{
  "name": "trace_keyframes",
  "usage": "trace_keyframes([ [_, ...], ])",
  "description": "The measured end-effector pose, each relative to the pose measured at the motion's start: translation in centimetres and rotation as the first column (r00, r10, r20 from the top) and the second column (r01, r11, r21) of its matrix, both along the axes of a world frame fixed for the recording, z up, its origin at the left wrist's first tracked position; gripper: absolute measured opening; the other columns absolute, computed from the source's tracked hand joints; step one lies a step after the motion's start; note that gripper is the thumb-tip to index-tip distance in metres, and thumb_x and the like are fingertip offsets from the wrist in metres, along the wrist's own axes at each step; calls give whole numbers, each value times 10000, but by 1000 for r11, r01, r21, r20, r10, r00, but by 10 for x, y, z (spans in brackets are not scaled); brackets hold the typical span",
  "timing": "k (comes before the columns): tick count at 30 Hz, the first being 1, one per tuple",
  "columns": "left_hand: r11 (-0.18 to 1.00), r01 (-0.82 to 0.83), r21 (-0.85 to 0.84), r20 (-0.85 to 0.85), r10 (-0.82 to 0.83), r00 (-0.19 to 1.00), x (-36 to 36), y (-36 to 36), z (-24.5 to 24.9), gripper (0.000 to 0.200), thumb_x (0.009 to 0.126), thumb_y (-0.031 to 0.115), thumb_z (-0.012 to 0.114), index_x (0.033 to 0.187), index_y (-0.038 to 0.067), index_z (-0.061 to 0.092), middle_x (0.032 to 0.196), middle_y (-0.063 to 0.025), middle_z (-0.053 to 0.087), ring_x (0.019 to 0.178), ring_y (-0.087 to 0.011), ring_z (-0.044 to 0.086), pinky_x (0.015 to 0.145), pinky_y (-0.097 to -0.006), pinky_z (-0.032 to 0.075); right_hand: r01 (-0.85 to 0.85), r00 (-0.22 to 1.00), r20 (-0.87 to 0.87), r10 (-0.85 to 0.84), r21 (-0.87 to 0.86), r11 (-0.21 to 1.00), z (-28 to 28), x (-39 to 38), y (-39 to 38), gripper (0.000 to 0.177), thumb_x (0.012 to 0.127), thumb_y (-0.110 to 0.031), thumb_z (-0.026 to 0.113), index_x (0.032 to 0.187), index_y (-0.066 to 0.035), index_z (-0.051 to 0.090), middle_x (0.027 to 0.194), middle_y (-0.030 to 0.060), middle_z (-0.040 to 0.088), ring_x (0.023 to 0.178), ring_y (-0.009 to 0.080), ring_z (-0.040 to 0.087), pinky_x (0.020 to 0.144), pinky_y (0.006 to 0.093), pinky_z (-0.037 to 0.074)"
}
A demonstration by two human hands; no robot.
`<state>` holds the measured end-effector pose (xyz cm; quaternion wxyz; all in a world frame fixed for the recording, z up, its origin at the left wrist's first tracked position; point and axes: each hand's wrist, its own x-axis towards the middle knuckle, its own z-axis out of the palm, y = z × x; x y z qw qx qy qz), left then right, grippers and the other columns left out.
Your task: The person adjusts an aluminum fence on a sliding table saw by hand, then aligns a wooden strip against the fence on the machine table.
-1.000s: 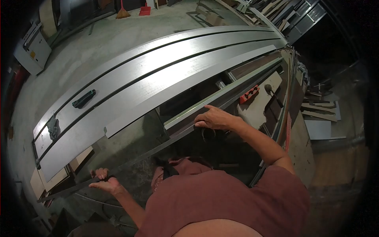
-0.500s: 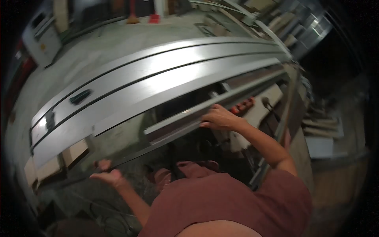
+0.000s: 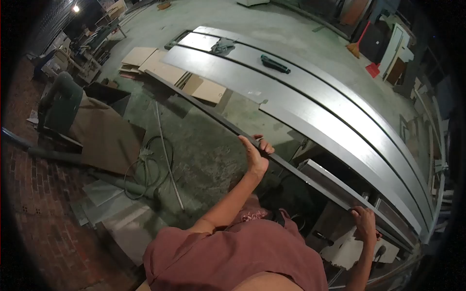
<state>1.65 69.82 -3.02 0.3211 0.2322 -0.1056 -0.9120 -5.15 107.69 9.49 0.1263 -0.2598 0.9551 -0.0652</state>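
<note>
A long, thin dark strip [image 3: 208, 111] slants from the stacked boards at upper left down toward the lower right. My left hand [image 3: 256, 154] is wrapped around its middle, thumb on the near side. Farther right, my right hand [image 3: 365, 222] has its fingers curled over the strip where it lies along a metal rail [image 3: 335, 181]; part of that grip is hidden. Beyond the rail stretches a long silver metal table [image 3: 310, 104] with dark grooves. On it rest a dark green tool [image 3: 274, 64] and a crumpled grey cloth [image 3: 222, 46].
Flat boards [image 3: 160, 65] are stacked at the strip's far end. To the left stand a green machine [image 3: 60, 104] and a brown panel [image 3: 104, 136], with a coiled cable [image 3: 145, 165] on the floor. A broom [image 3: 353, 50] and red dustpan [image 3: 373, 70] are at upper right.
The view has swung toward the left. My left hand, formerly open and palm up by the strip, now grips it. My right hand stays at the rail.
</note>
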Motion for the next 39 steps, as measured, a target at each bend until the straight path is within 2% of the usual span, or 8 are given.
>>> trace_keyframes([
  [7, 1000, 17, 26, 34, -18, 999, 12, 7, 12, 619, 819, 681, 266, 868, 86, 425, 556, -4, 297, 514, -143, 308, 512, -277, 277, -15, 998, 67, 14, 27, 1000, 15, -3, -6, 235, 779, -220, 613, 927, -37, 605, 772, 128, 625, 730, 294, 576, 812, 380, 392],
  [13, 998, 49, 29, 1, -49, 999, 0, 29, 7, 624, 794, 708, 278, 858, 104, 423, 552, -2, 300, 521, -142, 312, 517, -272, 279, -82, 995, -67, 77, -71, 994, -11, 9, -49, 295, 766, -183, 623, 1030, -67, 558, 984, 103, 597, 927, 288, 552, 799, 387, 428],
  [15, 998, 57, 27, -22, -57, 998, -5, 35, 4, 631, 778, 721, 298, 857, 110, 438, 547, -2, 297, 517, -144, 312, 517, -277, 281, -177, 982, -112, 155, -227, 958, -32, 17, -69, 331, 717, -168, 675, 1014, -74, 564, 950, 93, 600, 903, 285, 551, 756, 376, 442],
  [25, 999, 52, 4, -46, -52, 998, -5, 90, -9, 676, 789, 710, 267, 903, 69, 446, 561, -23, 351, 539, -196, 419, 556, -329, 379, -69, 968, -249, 39, -115, 991, -58, 21, -59, 186, 739, -173, 658, 857, -44, 592, 851, 105, 564, 833, 282, 526, 735, 377, 423],
  [31, 996, 84, -10, 81, -83, 993, -1, 88, 11, 696, 788, 699, 284, 973, 44, 432, 608, -40, 421, 591, -199, 528, 607, -345, 456, -63, 949, -314, 27, -107, 992, -72, 18, -52, 199, 723, -189, 666, 827, -43, 579, 819, 88, 553, 806, 277, 524, 709, 382, 421],
  [32, 984, 156, -91, 106, -146, 984, 7, 85, 9, 695, 819, 668, 266, 1055, 40, 446, 681, -45, 468, 634, -169, 501, 726, -313, 476, -54, 944, -329, 19, -95, 994, -71, 19, -51, 192, 729, -189, 659, 829, -47, 578, 816, 87, 551, 802, 276, 524, 705, 381, 422],
  [36, 923, 329, -201, 331, -252, 909, 24, 56, -21, 710, 848, 641, 273, 1172, 43, 475, 760, -22, 517, 624, -120, 457, 693, -265, 458, -50, 932, -362, 14, -89, 995, -79, 17, -48, 169, 750, -195, 642, 826, -59, 576, 817, 78, 551, 793, 271, 527, 696, 377, 426],
  [39, 945, 235, -227, 311, -159, 937, 34, -2, -16, 719, 831, 662, 299, 1221, 70, 420, 811, -18, 470, 718, -135, 465, 706, -298, 451, -44, 924, -382, 3, -98, 994, -86, 15, -47, 168, 751, -196, 641, 821, -57, 577, 825, 76, 557, 795, 270, 529, 698, 377, 427],
])
